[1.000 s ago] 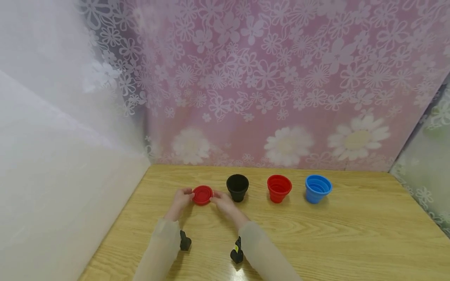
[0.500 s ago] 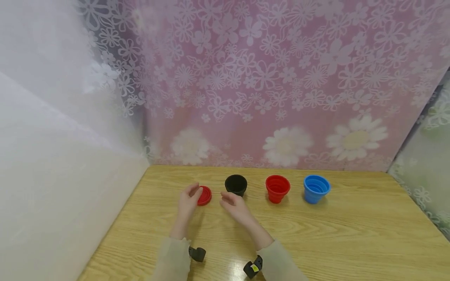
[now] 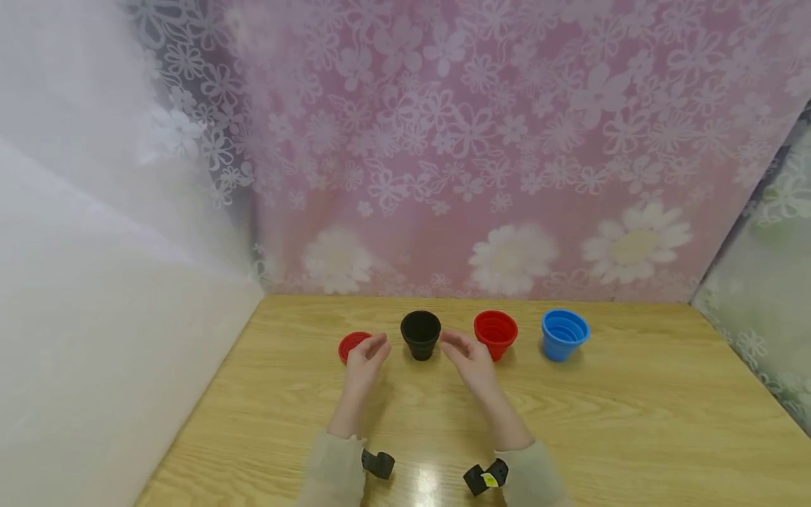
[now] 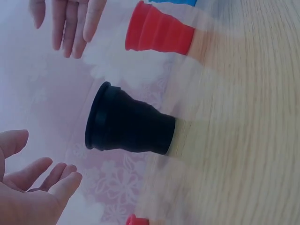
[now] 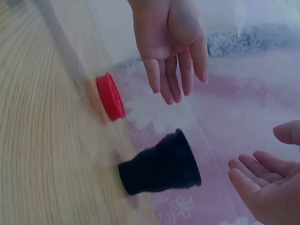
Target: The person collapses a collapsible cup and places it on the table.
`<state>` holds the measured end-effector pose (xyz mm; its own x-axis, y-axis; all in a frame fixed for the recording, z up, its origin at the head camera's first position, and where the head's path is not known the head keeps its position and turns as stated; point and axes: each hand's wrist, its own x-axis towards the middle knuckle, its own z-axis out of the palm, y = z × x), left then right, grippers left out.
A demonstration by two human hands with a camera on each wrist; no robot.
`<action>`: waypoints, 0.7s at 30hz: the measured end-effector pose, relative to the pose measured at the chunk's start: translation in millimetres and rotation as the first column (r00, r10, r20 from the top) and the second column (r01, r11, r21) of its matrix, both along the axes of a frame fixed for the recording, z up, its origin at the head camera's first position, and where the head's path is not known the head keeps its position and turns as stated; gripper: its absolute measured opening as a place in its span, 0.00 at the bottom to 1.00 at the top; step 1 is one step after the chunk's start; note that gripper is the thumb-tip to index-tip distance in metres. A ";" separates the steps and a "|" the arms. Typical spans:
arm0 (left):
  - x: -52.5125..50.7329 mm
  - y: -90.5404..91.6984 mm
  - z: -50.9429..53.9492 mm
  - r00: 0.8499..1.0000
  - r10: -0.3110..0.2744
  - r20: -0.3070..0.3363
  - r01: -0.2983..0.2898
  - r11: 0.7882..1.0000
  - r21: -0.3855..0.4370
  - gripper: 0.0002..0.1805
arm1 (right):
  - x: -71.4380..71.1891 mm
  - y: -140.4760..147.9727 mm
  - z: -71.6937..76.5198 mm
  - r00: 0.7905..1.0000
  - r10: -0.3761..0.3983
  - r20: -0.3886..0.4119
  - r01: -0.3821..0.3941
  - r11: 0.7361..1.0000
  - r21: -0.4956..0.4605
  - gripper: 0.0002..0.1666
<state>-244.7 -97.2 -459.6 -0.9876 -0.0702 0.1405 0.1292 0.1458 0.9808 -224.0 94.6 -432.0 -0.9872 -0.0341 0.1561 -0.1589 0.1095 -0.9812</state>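
Note:
A black collapsible cup (image 3: 421, 336) stands upright and extended on the table between the two hands. My left hand (image 3: 365, 366) hovers left of it with relaxed fingers, partly in front of a flattened red collapsible cup (image 3: 352, 343). On the other side, my right hand (image 3: 472, 362) is held with loosely bent fingers, between the black cup and an extended red cup (image 3: 496, 332). In the left wrist view a gap shows between the left fingers and the black cup (image 4: 129, 122). Neither hand touches anything.
A blue collapsible cup (image 3: 564, 334) stands extended at the right end of the row. The wooden table (image 3: 608, 422) meets a pink flowered backdrop (image 3: 405, 176) behind the cups, and a white wall (image 3: 127, 282) borders it on the left.
Both hands have let go of the flattened red cup, which stays on the table. They have moved right and now flank the black cup.

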 end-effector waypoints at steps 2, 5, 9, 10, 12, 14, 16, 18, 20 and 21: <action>-1.5 4.1 -2.3 1.000 -0.019 -0.007 0.019 1.000 0.005 0.19 | -2.9 4.8 -2.6 1.000 -0.020 0.014 0.020 1.000 0.013 0.19; -4.9 9.7 -5.2 0.999 -0.046 -0.009 0.046 0.999 0.017 0.20 | -7.3 8.9 -7.0 0.999 -0.014 0.052 0.013 1.000 0.018 0.21; -11.0 14.8 -9.2 0.999 -0.038 0.014 0.038 0.999 0.022 0.21 | -15.4 10.2 -14.3 0.996 0.016 0.087 -0.020 0.999 0.036 0.23; -12.7 15.7 -10.6 0.999 -0.033 0.024 0.033 0.999 0.025 0.21 | -17.6 10.3 -16.3 0.995 0.023 0.097 -0.027 0.999 0.034 0.23; -16.0 17.9 -13.8 0.999 -0.028 0.038 0.027 0.999 0.029 0.21 | -22.0 10.5 -20.3 0.992 0.028 0.120 -0.031 0.999 0.025 0.24; -20.1 19.5 -17.1 0.998 -0.030 0.060 0.026 0.998 0.058 0.22 | -28.1 10.3 -23.3 0.988 0.025 0.155 -0.025 1.000 -0.002 0.24; -23.8 21.7 -19.5 0.996 -0.039 0.075 0.032 0.995 0.091 0.24 | -34.1 9.7 -25.9 0.982 0.029 0.189 -0.022 0.999 -0.036 0.25; -26.9 24.1 -21.2 0.995 -0.040 0.095 0.028 0.993 0.119 0.25 | -40.1 8.7 -27.4 0.977 0.027 0.214 -0.016 0.998 -0.053 0.26; -29.4 26.7 -22.1 0.993 -0.045 0.106 0.030 0.990 0.137 0.25 | -45.2 7.3 -27.5 0.975 0.036 0.220 -0.020 0.997 -0.073 0.27; -30.4 27.7 -21.7 0.994 -0.045 0.104 0.031 0.990 0.139 0.25 | -47.2 6.4 -26.7 0.975 0.038 0.218 -0.022 0.997 -0.076 0.27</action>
